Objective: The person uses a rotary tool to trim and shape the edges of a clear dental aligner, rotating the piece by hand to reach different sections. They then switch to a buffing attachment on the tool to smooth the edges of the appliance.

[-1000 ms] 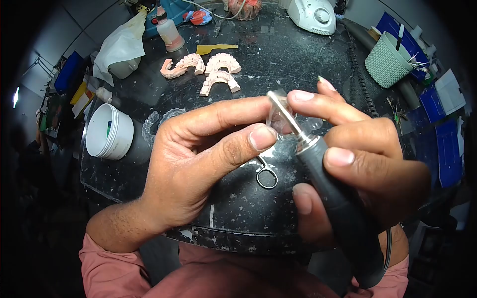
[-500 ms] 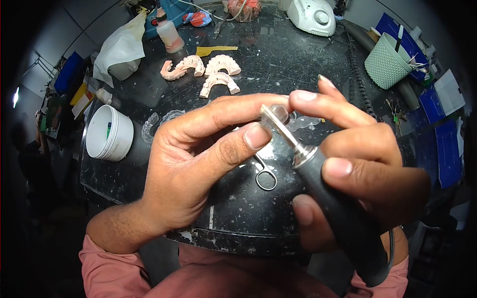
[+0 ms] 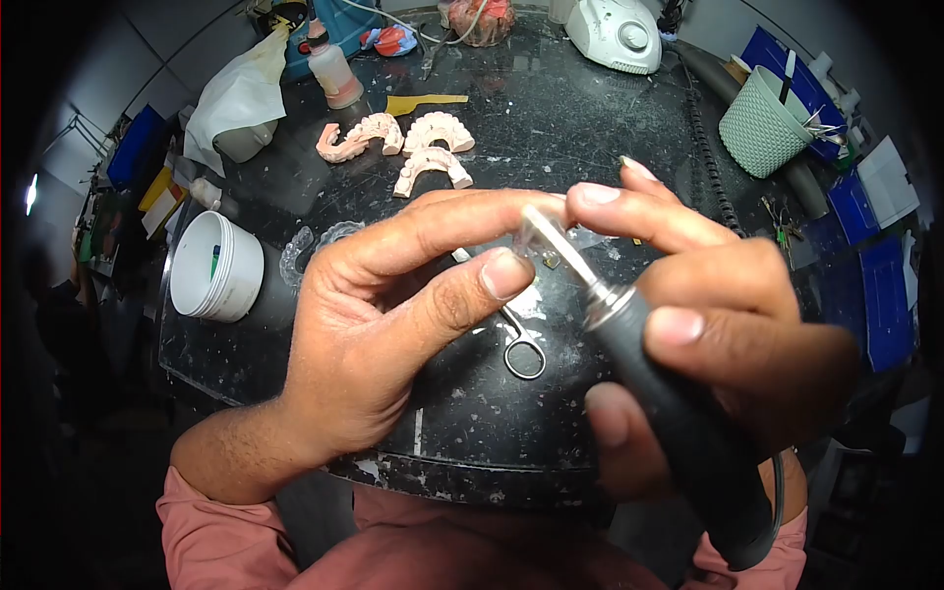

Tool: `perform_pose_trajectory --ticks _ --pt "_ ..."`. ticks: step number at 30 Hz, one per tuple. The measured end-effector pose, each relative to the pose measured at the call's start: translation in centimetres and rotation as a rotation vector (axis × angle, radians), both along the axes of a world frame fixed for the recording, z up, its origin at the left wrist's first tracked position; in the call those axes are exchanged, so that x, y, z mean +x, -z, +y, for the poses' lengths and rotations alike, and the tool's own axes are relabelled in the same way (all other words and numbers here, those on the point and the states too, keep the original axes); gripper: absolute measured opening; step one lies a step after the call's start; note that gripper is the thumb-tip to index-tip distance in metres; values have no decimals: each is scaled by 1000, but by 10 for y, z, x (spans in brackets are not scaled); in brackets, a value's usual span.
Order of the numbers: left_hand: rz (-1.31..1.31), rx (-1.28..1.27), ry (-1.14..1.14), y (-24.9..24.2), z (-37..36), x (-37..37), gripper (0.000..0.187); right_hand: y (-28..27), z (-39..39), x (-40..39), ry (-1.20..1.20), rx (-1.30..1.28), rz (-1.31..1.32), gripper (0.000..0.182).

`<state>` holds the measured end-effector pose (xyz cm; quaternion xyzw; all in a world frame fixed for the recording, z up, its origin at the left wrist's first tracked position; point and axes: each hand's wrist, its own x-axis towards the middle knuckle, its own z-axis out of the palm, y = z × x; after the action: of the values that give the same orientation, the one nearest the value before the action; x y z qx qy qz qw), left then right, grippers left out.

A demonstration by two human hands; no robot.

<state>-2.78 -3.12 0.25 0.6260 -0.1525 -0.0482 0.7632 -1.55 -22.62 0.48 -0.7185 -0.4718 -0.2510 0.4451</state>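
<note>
My left hand (image 3: 369,315) pinches a small clear plastic piece, seemingly a dental aligner (image 3: 529,239), between thumb and forefinger. Its outline is partly hidden by the fingers. My right hand (image 3: 733,305) is wrapped round a black rotary handpiece (image 3: 678,413), whose slim bit slants up to the clear piece. The right forefinger reaches over to the left fingertip. Below the hands lies a pair of scissors (image 3: 512,324), one ring handle showing. More clear aligners (image 3: 296,259) rest on the table left of my left hand. Pink dental models (image 3: 433,169) stand beyond the hands.
A white tub (image 3: 243,267) stands at left. Further back are a squeeze bottle (image 3: 336,81), a yellow strip (image 3: 425,102) and a white control unit (image 3: 612,37). At right, a pale green basket (image 3: 760,133) holds tools, near a coiled black cord (image 3: 716,192).
The bit and handpiece have shifted slightly against the clear piece, which has turned a little between the fingers. The right fingers have moved slightly. Both holds stay the same.
</note>
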Motion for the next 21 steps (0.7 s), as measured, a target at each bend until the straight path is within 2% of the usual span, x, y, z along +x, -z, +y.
perform_pose_trajectory --ticks 2,21 --pt "10 17 8 -2 -1 -1 34 5 -2 2 1 69 -11 42" --pt "168 -72 58 -6 0 -2 37 5 -3 6 -71 59 16 43"
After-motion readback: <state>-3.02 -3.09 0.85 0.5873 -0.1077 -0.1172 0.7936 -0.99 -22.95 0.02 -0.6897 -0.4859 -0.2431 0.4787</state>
